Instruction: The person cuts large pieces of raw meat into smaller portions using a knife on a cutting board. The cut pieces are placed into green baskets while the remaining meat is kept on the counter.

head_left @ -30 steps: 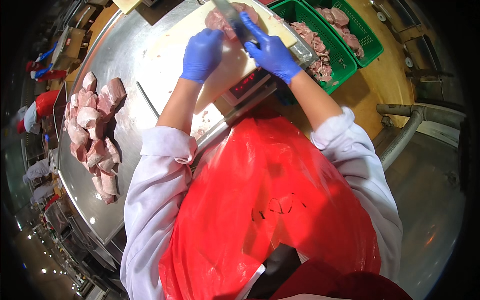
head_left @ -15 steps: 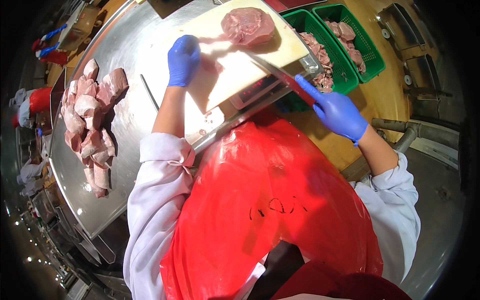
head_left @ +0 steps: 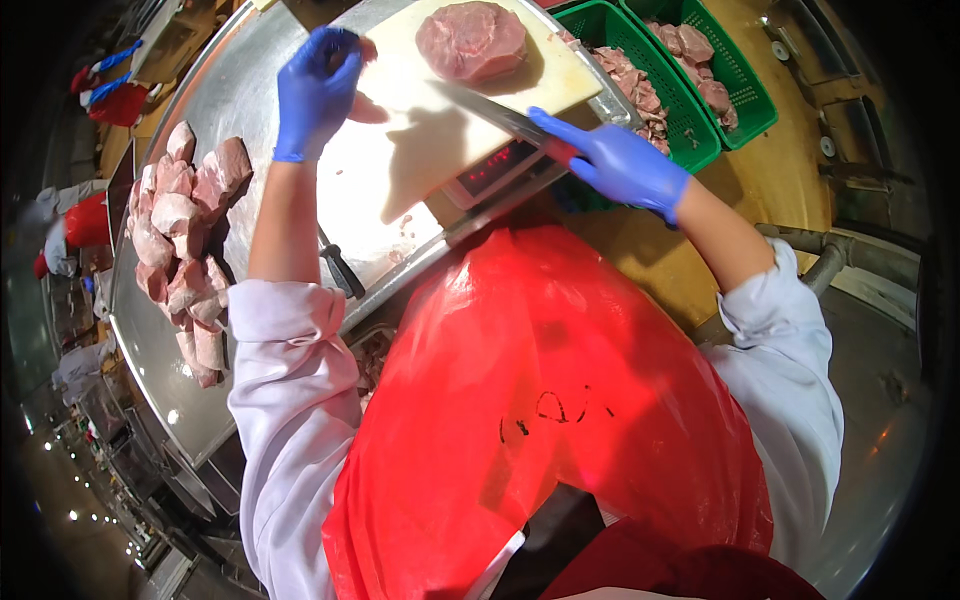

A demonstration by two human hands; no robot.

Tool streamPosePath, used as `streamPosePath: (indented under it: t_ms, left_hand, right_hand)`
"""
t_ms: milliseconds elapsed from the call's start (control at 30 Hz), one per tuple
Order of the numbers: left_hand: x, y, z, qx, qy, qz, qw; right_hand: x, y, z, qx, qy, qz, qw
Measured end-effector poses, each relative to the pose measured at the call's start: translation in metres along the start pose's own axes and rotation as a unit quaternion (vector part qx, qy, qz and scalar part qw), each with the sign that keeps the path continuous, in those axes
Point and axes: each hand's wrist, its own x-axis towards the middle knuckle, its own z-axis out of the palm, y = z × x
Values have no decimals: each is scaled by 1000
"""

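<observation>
My right hand, in a blue glove, grips a knife by its red handle, index finger stretched along its back. Its blade points left over the white cutting board, just below a round, trimmed piece of pink meat. My left hand, also blue-gloved, is raised over the board's left side with fingers curled. Pink meat shows beside its fingers, apparently a scrap in its grasp, though the hand partly hides it.
A pile of meat chunks lies on the steel table at left. A black-handled tool rests by my left forearm. A scale with red digits sits under the board. Two green crates of meat stand at right; people work far left.
My left hand has moved left and up, its fist loosening somewhat. My right hand and the knife have shifted left and slightly up. The black handle near my left forearm has come into view.
</observation>
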Motion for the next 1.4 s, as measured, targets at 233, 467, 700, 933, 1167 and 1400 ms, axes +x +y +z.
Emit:
streamPosePath:
  t_ms: [233,467,700,933,1167,1400]
  left_hand:
    - [95,116,76,62,-84,15,994]
    - [174,97,121,162,-235,103,953]
    - [145,52,124,311,-472,286,774]
    - [97,-10,127,396,-362,16,844]
    - [8,-4,89,178,-206,-387,881]
    - [-7,-103,115,-95,67,-183,976]
  right_hand:
    - [-82,37,-4,383,190,182,886]
    - [-138,97,32,477,384,220,760]
    - [-180,123,53,486,430,273,710]
    - [-148,123,45,509,377,234,738]
    - [-80,108,23,542,297,149,772]
    - [58,57,-17,544,192,34,816]
